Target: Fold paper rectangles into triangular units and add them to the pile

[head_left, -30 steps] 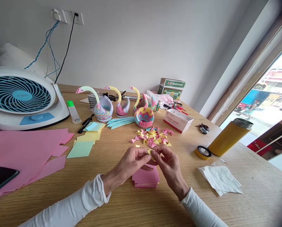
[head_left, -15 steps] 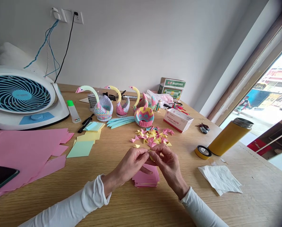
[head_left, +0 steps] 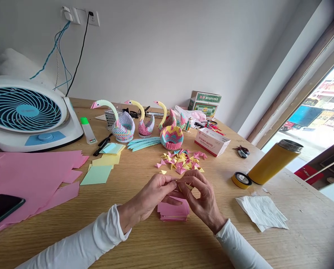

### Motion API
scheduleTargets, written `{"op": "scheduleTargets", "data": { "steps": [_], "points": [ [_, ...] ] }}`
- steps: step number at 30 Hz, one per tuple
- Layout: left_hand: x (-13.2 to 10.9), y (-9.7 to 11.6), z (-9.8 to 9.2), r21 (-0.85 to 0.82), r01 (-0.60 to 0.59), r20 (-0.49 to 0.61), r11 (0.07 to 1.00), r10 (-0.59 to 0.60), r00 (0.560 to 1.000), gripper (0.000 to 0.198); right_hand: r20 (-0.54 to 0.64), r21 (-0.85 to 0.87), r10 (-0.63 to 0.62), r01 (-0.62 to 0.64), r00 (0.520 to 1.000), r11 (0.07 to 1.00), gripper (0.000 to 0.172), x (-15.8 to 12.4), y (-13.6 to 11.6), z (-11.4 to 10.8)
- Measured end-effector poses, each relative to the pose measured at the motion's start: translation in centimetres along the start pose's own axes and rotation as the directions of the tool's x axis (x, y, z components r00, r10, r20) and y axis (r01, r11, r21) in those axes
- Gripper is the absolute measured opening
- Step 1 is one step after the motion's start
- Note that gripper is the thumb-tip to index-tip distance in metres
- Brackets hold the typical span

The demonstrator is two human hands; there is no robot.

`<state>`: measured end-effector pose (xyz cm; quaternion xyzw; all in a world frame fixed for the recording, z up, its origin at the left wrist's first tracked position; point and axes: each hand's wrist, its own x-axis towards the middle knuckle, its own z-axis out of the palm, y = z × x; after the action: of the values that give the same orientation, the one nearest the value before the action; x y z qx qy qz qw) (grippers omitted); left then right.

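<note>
My left hand (head_left: 158, 189) and my right hand (head_left: 199, 192) meet at the middle of the table, fingertips pinched together on a small piece of yellow paper (head_left: 188, 186), mostly hidden by the fingers. Below them lies a stack of pink paper slips (head_left: 174, 211). Just beyond my fingers spreads a loose pile of folded paper triangles (head_left: 180, 160) in pink, yellow and blue. Behind the pile stands a round basket-like body of folded paper (head_left: 171, 137) in pink and yellow. Several paper swans (head_left: 124, 127) with curved necks stand along the back.
On the left are a fan (head_left: 29, 112), large pink sheets (head_left: 35, 175), a phone (head_left: 4, 209) and coloured note sheets (head_left: 96, 175). To the right are a sticky note box (head_left: 212, 142), a yellow flask (head_left: 274, 162), its lid (head_left: 241, 180) and a white tissue (head_left: 262, 212).
My right hand's fingers have shifted slightly on the yellow paper, which shows a little more to the right. Both hands stay together in the same place; the view has moved slightly.
</note>
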<state>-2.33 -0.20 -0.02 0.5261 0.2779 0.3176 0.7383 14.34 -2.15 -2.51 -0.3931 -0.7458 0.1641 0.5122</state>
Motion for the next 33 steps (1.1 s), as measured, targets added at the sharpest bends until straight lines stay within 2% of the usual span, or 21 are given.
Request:
{"op": "scheduleTargets", "data": {
  "steps": [4, 10, 13, 16, 19, 27, 33],
  "points": [
    [-0.2, 0.5, 0.0, -0.042, 0.028, 0.022, 0.999, -0.027, 0.999, 0.023, 0.018, -0.01, -0.034, 0.034, 0.999, 0.999, 0.02, 0.1, -0.1, -0.3],
    [-0.2, 0.8, -0.2, -0.102, 0.046, 0.035, 0.994, -0.043, 0.998, 0.025, 0.004, 0.034, -0.016, 0.015, 1.0, 0.999, 0.017, 0.1, -0.1, -0.5],
    [-0.1, 0.7, -0.2, -0.044, 0.02, 0.017, 0.999, -0.019, 1.0, 0.026, 0.0, 0.096, 0.056, -0.056, 0.998, 0.994, 0.013, -0.1, 0.1, -0.4],
    [0.0, 0.7, 0.0, 0.046, -0.023, -0.034, 0.999, 0.024, 0.999, 0.029, 0.013, 0.215, 0.19, -0.188, 0.982, 0.958, 0.008, -0.3, 0.4, -0.2],
    [0.2, 0.4, 0.0, 0.146, -0.069, -0.064, 0.987, 0.079, 0.995, 0.033, 0.055, 0.308, 0.275, -0.278, 0.96, 0.91, 0.011, -0.3, 0.3, -0.2],
    [0.2, -0.3, -0.1, 0.329, -0.172, -0.094, 0.929, 0.213, 0.973, 0.027, 0.112, 0.356, 0.356, -0.372, 0.928, 0.858, 0.02, -0.3, 0.5, -0.1],
    [0.2, -0.1, -0.1, 0.295, -0.151, -0.111, 0.943, 0.191, 0.975, 0.023, 0.133, 0.365, 0.366, -0.389, 0.921, 0.846, 0.019, -0.2, 1.0, -0.1]
  ]
}}
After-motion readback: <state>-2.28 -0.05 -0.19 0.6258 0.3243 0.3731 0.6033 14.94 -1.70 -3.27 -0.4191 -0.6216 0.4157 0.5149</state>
